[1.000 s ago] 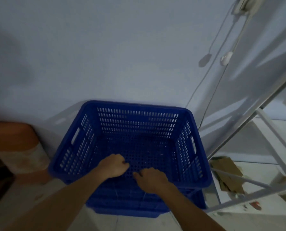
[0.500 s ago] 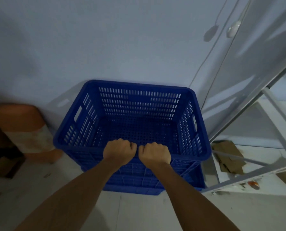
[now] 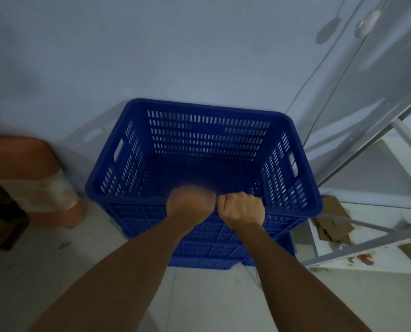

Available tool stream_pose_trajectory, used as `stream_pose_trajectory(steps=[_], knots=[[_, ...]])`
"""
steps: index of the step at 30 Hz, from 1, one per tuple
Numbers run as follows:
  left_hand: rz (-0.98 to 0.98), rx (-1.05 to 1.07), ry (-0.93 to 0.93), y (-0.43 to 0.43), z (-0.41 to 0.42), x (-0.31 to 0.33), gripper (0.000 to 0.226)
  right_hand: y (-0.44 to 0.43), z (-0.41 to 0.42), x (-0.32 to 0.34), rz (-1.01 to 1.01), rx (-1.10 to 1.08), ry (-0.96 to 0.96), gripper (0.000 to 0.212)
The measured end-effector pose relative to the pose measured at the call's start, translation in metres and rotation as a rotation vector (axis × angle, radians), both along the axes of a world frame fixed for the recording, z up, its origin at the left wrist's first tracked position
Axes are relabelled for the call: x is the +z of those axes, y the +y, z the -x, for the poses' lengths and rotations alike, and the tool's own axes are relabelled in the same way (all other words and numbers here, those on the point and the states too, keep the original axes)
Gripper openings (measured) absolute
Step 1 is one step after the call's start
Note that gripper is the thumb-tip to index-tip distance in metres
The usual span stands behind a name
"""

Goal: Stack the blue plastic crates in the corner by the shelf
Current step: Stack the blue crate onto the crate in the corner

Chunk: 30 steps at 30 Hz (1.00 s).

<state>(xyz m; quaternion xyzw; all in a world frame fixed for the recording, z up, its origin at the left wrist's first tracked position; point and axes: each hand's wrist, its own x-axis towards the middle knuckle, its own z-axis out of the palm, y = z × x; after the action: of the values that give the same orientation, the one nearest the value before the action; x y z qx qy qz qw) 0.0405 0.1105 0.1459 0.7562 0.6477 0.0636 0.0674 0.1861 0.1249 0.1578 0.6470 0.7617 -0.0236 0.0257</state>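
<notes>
A blue perforated plastic crate (image 3: pixel 204 111) sits on top of another blue crate (image 3: pixel 207 259), whose lower part shows beneath it, against the wall in the corner. My left hand (image 3: pixel 190 203) and my right hand (image 3: pixel 241 207) are fists side by side, closed over the middle of the top crate's near rim. The crate is empty inside. The left hand is slightly blurred.
A white metal shelf frame (image 3: pixel 367 245) stands right of the crates, with cardboard pieces (image 3: pixel 333 224) on its low board. An orange and white barrel-like object (image 3: pixel 32 178) stands at the left. Cables (image 3: pixel 319 97) hang down the wall. Pale tiled floor lies in front.
My hands moved from inside the crate back onto its near rim and closed there. The view has shifted slightly, with the crate stack staying in the corner.
</notes>
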Motion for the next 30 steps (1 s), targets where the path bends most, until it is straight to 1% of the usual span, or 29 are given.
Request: stream_pose_trajectory(steps=[3,4,5,6,7,8,9,10,11,12,13,14,15,18,19,21,22,23,24,25,26,27,28,29,30], knots=[[0.039,-0.036,0.086,0.000,0.005,-0.004,0.042,-0.003,0.001,0.003,0.020,0.013,0.002,0.053],[0.039,-0.047,0.118,0.001,0.006,-0.005,0.038,-0.003,0.001,0.003,0.017,0.014,0.008,0.053],[0.079,-0.067,0.107,0.001,0.005,-0.003,0.033,-0.003,0.001,0.003,0.015,0.016,0.021,0.053],[0.080,-0.071,0.062,0.001,0.003,0.000,0.032,-0.003,0.001,0.002,0.012,0.012,0.034,0.053],[0.051,-0.053,0.083,0.000,0.003,-0.002,0.037,-0.003,0.001,0.001,0.007,0.008,0.043,0.053],[0.026,0.019,0.026,0.002,0.004,-0.006,0.045,-0.005,0.000,0.000,-0.002,0.007,0.037,0.053],[0.040,0.055,-0.090,0.006,0.003,-0.008,0.051,-0.005,-0.002,-0.002,-0.005,0.013,0.022,0.054],[0.037,0.053,-0.142,0.008,0.001,-0.006,0.054,-0.004,-0.003,-0.005,-0.004,0.019,0.002,0.054],[0.078,0.049,-0.125,0.011,0.003,-0.010,0.054,-0.002,-0.002,-0.007,-0.012,0.017,0.001,0.053],[0.071,0.021,-0.102,0.015,0.002,-0.016,0.050,0.003,0.000,-0.011,-0.035,-0.007,0.018,0.053],[0.045,0.053,-0.131,0.021,0.000,-0.019,0.047,0.010,0.003,-0.013,-0.077,-0.044,0.064,0.053],[-0.040,0.101,-0.113,0.025,-0.001,-0.018,0.047,0.016,0.004,-0.015,-0.123,-0.086,0.102,0.053],[-0.070,0.142,-0.076,0.028,-0.005,-0.014,0.050,0.021,0.003,-0.014,-0.153,-0.081,0.107,0.054],[-0.123,0.187,-0.012,0.023,-0.001,-0.007,0.063,0.016,0.000,-0.010,-0.066,0.017,0.006,0.051],[-0.100,0.144,-0.004,0.017,0.000,-0.007,0.063,0.009,-0.002,-0.006,-0.040,0.021,0.019,0.051],[-0.035,0.045,-0.047,0.007,0.005,-0.014,0.066,-0.001,-0.003,-0.001,-0.012,0.013,0.038,0.051],[0.013,0.039,-0.040,0.000,0.005,-0.010,0.069,-0.006,-0.003,-0.001,0.010,0.019,0.034,0.051],[0.058,0.057,0.028,-0.005,0.003,-0.003,0.070,-0.008,-0.003,0.000,0.036,0.039,0.019,0.050],[0.138,0.076,0.101,-0.008,0.002,0.010,0.062,-0.008,-0.003,0.003,0.072,0.047,0.013,0.048],[0.203,0.108,0.029,-0.009,-0.001,0.014,0.047,-0.006,-0.002,0.007,0.125,0.049,0.013,0.046],[0.141,0.149,-0.063,-0.004,-0.002,0.010,0.037,-0.003,0.000,0.012,0.201,0.031,0.016,0.044],[0.195,0.215,-0.082,0.001,-0.002,0.009,0.040,0.001,0.001,0.015,0.288,0.008,0.013,0.042],[0.290,0.245,-0.058,0.004,-0.003,0.011,0.045,0.005,0.003,0.017,0.369,-0.024,0.025,0.041],[0.322,0.283,-0.070,0.005,-0.005,0.011,0.046,0.007,0.004,0.018,0.425,-0.061,0.040,0.041],[0.318,0.305,-0.068,0.005,-0.008,0.008,0.046,0.008,0.006,0.017,0.441,-0.087,0.051,0.041]])
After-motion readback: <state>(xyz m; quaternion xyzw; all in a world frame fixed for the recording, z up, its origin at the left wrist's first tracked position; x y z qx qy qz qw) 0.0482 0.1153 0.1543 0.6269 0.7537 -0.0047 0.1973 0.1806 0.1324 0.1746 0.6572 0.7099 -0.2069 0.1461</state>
